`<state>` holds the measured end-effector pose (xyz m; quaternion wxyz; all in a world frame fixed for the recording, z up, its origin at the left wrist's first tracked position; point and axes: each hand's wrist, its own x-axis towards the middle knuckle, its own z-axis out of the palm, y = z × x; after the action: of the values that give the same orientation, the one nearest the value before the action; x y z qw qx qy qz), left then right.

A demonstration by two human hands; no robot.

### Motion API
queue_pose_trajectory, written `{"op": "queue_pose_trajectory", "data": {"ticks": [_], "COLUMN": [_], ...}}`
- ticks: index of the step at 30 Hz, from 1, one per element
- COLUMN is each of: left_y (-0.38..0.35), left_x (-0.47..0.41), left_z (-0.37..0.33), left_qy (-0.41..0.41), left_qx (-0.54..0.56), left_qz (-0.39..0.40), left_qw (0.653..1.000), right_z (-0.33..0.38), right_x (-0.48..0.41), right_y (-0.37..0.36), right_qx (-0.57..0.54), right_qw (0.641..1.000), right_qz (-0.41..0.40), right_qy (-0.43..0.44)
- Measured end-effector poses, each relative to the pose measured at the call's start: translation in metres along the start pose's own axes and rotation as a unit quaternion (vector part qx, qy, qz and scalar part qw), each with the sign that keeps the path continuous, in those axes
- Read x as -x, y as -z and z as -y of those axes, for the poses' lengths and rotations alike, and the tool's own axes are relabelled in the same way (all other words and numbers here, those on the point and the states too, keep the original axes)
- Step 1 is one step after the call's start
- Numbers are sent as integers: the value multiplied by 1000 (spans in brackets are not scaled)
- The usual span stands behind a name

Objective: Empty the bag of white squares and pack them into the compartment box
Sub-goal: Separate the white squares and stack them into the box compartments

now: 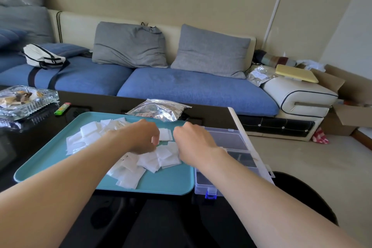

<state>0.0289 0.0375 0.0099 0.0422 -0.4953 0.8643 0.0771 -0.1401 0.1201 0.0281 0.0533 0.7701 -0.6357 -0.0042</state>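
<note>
The silver bag (159, 109) lies flat behind the tray (50, 153), so emptying looks done. The white squares (150, 160) are in a heap on the tray. My left hand (141, 137) and right hand (193, 143) are curled over the heap; can't tell if they grip any. Next: gather a few squares & put them into the box (231, 143) on the right, compartment by compartment.

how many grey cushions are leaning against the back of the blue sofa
2. One grey cushion leans at the middle of the sofa; the other grey cushion leans to its right, near the white armrest. None seems hidden.
</note>
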Motion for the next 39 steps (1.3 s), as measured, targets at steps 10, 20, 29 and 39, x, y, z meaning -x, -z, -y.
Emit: {"op": "queue_pose_trajectory", "data": {"ticks": [10,20,29,39], "left_y": [-9,-14,-19,-8], "left_x": [-3,-10,-16,-7], "left_z": [8,11,12,4], "left_qy": [19,15,34,-5], "left_qx": [11,12,31,60], "left_qz": [56,39,46,30], "left_qw": [998,999,998,998], "right_z": [22,11,-18,-20], "right_x": [-20,-37,-39,-34], "right_y": [-32,-34,-33,-39], "right_qx": [-74,-132,-313,-310], "right_qw": [994,990,943,938], "right_qz": [52,-46,-20,109], "right_qy": [61,13,-114,-111]}}
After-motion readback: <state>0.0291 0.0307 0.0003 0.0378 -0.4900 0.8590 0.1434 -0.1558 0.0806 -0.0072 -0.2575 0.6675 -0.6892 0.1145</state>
